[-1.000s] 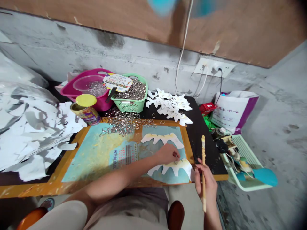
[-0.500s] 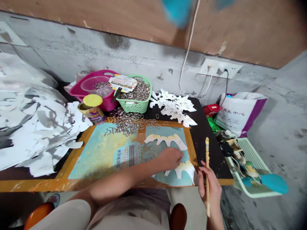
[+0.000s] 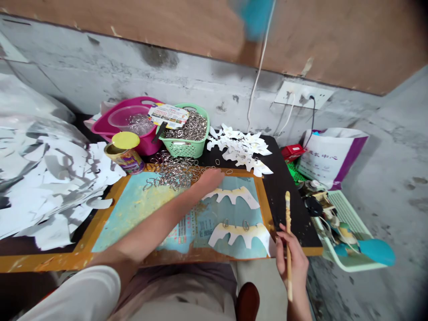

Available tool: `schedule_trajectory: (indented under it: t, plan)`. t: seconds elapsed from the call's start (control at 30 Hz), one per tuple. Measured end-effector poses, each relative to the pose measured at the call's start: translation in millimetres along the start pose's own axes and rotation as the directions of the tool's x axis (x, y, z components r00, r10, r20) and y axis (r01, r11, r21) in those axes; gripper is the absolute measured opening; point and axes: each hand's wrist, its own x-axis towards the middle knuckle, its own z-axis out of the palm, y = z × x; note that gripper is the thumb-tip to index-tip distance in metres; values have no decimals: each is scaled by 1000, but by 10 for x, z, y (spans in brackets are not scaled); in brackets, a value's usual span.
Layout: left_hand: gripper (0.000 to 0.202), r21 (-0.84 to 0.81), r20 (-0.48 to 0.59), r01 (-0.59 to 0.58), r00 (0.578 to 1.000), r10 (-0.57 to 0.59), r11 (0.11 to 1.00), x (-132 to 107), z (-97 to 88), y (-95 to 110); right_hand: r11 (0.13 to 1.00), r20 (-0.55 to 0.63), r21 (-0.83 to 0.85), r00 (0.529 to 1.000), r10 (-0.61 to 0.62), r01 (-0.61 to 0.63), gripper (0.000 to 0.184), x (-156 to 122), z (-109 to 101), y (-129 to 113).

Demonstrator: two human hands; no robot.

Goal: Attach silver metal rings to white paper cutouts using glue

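Observation:
My left hand [image 3: 211,179] reaches across to the right end of a heap of oval metal rings [image 3: 175,171]. Its fingers are curled together, and their tips are hidden. In my right hand [image 3: 292,254], near the front right table edge, I hold a wooden stick [image 3: 288,245] upright, its upper part crusted pale yellow. Left of that hand lies a white scalloped paper cutout [image 3: 239,236] with a yellowish upper edge; metal rings [image 3: 246,225] sit along this edge. Behind it lies a similar cutout [image 3: 234,196], its left end partly behind my left hand.
White paper pieces [image 3: 50,178] pile up at left. Behind the rings stand an open can [image 3: 129,158], a magenta basket [image 3: 113,118] and a green basket [image 3: 185,147] of rings. More cutouts [image 3: 244,147] lie at the back. A pale green tray [image 3: 354,232] is on the right.
My left hand has moved from the front cutout up and left to the ring heap, uncovering rings on that cutout's edge. My right hand keeps holding the stick in much the same place.

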Motion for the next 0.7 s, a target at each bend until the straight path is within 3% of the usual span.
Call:
schedule_trajectory:
  t: [0.1,0.2,0.3,0.43,0.53,0.7]
  plan:
    - [25,-60,-35,0,999,-2,998,-53,21,99,1000,15,7,1000,-8,8,18,9,8,-24]
    - [25,-168,-42,-44,998,38,985,-169,89,335,1000,23,10,1000,-11,11,18,6,8,-26]
    - [20,-297,38,-121,990,138,947,-330,218,645,1000,18,13,1000,-6,6,19,4,12,-21]
    - [10,-420,185,-173,945,271,891,-496,416,976,1000,9,20,1000,-3,3,19,8,19,-35]
    - [20,-457,239,-165,924,299,874,-509,514,1096,1000,12,26,1000,0,0,19,-5,15,-35]
    - [13,-445,240,-108,942,235,889,-449,601,1188,1000,1,-1,1000,11,-11,18,-39,15,-8]
